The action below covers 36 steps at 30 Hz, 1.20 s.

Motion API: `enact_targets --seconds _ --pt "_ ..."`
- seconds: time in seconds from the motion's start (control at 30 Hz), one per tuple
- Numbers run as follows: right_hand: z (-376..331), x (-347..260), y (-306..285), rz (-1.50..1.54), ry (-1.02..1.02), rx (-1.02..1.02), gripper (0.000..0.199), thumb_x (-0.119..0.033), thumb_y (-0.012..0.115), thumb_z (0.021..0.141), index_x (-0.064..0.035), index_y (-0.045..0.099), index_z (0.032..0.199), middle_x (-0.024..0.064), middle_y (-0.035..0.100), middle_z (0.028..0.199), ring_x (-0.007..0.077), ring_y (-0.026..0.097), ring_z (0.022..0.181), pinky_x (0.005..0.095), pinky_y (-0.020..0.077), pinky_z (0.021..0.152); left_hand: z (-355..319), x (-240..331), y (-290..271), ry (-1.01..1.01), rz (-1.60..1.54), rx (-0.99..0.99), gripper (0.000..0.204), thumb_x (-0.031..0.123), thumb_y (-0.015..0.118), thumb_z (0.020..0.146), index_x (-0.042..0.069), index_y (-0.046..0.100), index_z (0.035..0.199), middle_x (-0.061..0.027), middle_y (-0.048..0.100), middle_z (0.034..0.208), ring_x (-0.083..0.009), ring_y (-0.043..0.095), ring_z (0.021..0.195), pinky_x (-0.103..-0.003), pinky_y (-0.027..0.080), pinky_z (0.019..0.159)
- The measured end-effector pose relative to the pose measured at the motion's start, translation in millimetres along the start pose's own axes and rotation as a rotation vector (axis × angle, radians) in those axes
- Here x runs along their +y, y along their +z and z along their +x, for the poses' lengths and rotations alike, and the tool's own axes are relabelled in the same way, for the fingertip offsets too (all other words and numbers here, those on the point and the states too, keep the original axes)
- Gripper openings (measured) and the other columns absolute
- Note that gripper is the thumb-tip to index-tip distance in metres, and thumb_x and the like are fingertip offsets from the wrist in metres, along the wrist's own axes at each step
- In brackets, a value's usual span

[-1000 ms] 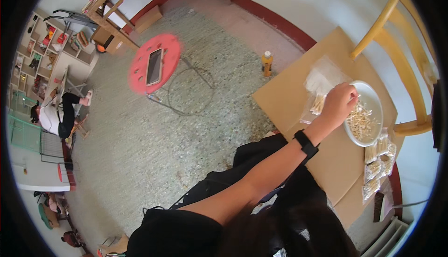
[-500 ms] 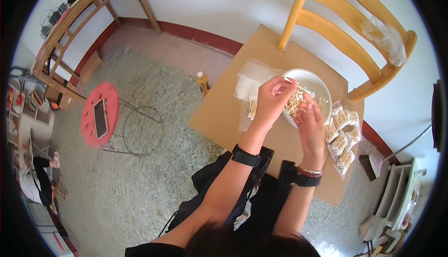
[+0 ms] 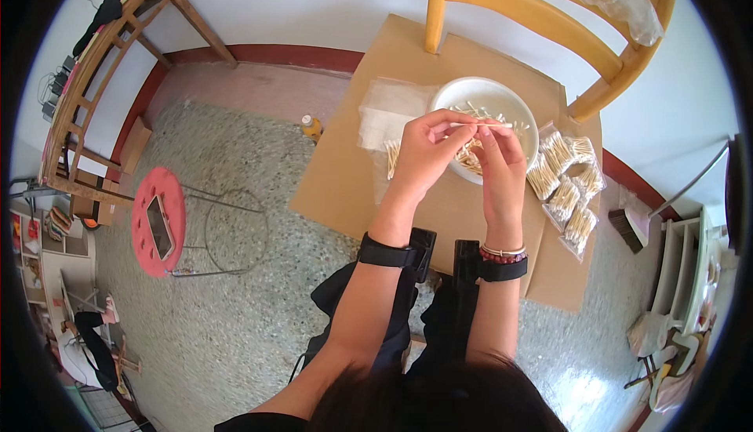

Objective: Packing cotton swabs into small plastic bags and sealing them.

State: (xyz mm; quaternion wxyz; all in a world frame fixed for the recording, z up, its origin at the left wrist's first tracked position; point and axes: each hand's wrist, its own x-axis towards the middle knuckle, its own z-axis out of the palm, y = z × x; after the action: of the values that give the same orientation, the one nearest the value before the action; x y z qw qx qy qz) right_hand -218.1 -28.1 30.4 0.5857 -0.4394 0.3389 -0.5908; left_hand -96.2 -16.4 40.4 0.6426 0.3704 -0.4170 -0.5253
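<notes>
Over the near part of a white bowl (image 3: 478, 83), my left hand (image 3: 423, 154) and my right hand (image 3: 503, 173) meet at the fingertips. Between their pinched fingers lies a thin cotton swab (image 3: 497, 125), held roughly level; whether there is more than one is hard to make out. Loose cotton swabs (image 3: 469, 159) lie in the bowl, partly hidden by my hands. Beside my left hand are clear flat plastic bags (image 3: 386, 114) and a small bundle of swabs (image 3: 392, 157). To the right of the bowl sit several clear packs of swabs (image 3: 565, 185).
Brown cardboard (image 3: 337, 169) covers the surface under the bowl, against a wooden chair back (image 3: 533, 28) with a plastic bag hung on it. On the floor are a bottle (image 3: 311, 127) and a red stool (image 3: 149, 189) bearing a phone (image 3: 161, 228). A person's leg (image 3: 94, 346) shows far left.
My right hand has come in from beside my left, and the fingertips of both now meet on the swab. The whole view has shifted, moving the bowl and chair up and left in the picture.
</notes>
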Motion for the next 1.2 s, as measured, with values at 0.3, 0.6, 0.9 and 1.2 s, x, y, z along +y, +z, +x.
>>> enact_targets --seconds 0.3,0.6,0.9,1.2 --pt "-3 -2 6 -0.565 -0.294 0.095 0.006 -0.003 0.060 0.089 -0.0028 0.061 0.094 0.0073 0.065 0.099 0.0205 0.058 0.099 0.0325 0.0463 0.082 0 3 3 0.242 0.322 0.117 0.019 0.003 0.066 0.085 -0.001 0.065 0.104 -0.0078 0.065 0.103 -0.0103 0.060 0.085 -0.023 0.048 0.077" --pt "3 -2 2 -0.853 -0.608 0.027 0.013 -0.004 0.065 0.083 -0.0036 0.062 0.096 0.0076 0.063 0.093 0.0260 0.057 0.092 0.0363 0.0442 0.083 1 -11 2 0.118 0.021 0.030 0.020 0.003 0.068 0.085 -0.001 0.065 0.104 -0.0078 0.067 0.098 -0.0106 0.062 0.089 -0.024 0.050 0.076" --pt "3 7 8 0.083 -0.025 -0.058 0.016 -0.018 0.054 0.097 -0.0047 0.060 0.104 0.0022 0.062 0.103 0.0117 0.057 0.099 0.0312 0.0468 0.091 -1 -6 4 -0.026 -0.122 0.079 0.020 0.015 0.069 0.087 0.004 0.067 0.104 -0.0026 0.067 0.095 -0.0082 0.061 0.084 -0.022 0.048 0.072" --pt "5 5 2 0.027 -0.070 0.085 0.011 -0.012 0.060 0.093 -0.0036 0.061 0.099 0.0027 0.065 0.100 0.0101 0.058 0.095 0.0285 0.0474 0.086 1 2 7 0.140 0.114 0.246 0.027 0.014 0.067 0.088 0.003 0.061 0.112 -0.0040 0.064 0.103 -0.0090 0.059 0.090 -0.024 0.047 0.072"
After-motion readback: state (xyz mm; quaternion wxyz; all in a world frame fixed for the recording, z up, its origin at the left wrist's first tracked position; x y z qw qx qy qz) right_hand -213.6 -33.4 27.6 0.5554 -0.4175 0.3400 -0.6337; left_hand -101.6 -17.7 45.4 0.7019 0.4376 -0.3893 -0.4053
